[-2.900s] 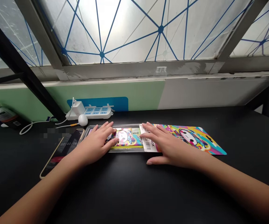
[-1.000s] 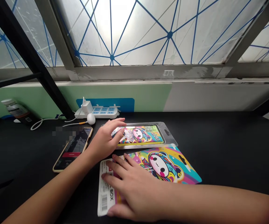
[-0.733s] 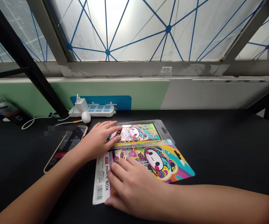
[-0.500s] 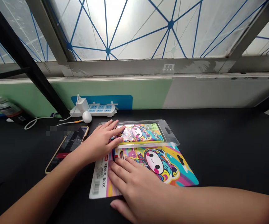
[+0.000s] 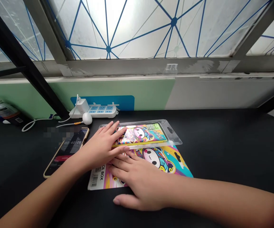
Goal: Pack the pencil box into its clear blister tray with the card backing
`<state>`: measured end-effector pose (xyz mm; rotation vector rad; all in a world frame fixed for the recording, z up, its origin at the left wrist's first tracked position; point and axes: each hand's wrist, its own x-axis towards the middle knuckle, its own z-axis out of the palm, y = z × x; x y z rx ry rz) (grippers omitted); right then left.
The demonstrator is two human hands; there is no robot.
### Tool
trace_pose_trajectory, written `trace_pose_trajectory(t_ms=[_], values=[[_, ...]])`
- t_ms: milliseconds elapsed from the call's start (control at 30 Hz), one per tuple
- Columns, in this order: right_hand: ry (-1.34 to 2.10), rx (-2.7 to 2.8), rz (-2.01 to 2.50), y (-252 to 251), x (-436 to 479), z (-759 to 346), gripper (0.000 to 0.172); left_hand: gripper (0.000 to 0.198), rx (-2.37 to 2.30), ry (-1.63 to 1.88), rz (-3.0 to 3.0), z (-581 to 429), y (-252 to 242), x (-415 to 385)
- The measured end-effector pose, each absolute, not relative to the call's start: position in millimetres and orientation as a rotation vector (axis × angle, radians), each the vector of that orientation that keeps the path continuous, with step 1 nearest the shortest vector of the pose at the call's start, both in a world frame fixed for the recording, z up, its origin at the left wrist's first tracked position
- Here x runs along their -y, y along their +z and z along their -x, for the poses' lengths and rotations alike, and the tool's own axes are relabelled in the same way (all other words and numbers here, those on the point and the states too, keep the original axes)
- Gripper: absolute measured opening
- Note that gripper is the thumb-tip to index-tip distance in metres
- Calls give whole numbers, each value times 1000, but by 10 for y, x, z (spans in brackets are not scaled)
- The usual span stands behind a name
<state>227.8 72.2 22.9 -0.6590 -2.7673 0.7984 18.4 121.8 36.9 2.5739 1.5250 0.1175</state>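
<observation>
My left hand (image 5: pixel 105 144) lies with its fingers spread on the left part of a clear plastic blister shell (image 5: pixel 174 136). Inside the shell is a colourful pencil box (image 5: pixel 140 134) with a cartoon figure on it. Nearer me, a printed backing card (image 5: pixel 179 166) with the same figure reaches partly under the shell. Flat on this card rests my right hand (image 5: pixel 139 180), its fingers extended and thumb out to the side. The right fingertips come up against the left thumb. Both hands and the right forearm cover parts of the card.
A phone (image 5: pixel 65 155) showing a running timer lies left of my left forearm. Behind it stand a white power strip (image 5: pixel 102 110) with a plug and a white cable with a round bulb (image 5: pixel 87 118). A bottle (image 5: pixel 5 110) is at far left. The black desk (image 5: pixel 227 148) meets the wall.
My right hand has slid the backing card away from me, further under the shell, so less of it shows. The left hand has stayed on the shell. The view has shifted slightly.
</observation>
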Motion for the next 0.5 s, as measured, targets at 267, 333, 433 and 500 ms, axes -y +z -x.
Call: trace_pose_trajectory(t_ms=[267, 333, 433, 500], values=[[575, 2762, 615, 205, -737, -2255, 42, 63, -1515, 210, -2588, -179, 350, -1217], [404, 2719, 548, 186, -752, -2235, 29, 63, -1516, 229, -2594, -175, 338, -1220], [117, 2592, 486, 223, -863, -2264, 28, 64, -1516, 225, -2592, -169, 333, -1224], [-12, 2504, 569, 303, -1017, -2362, 34, 64, -1512, 216, -2593, -166, 335, -1226]])
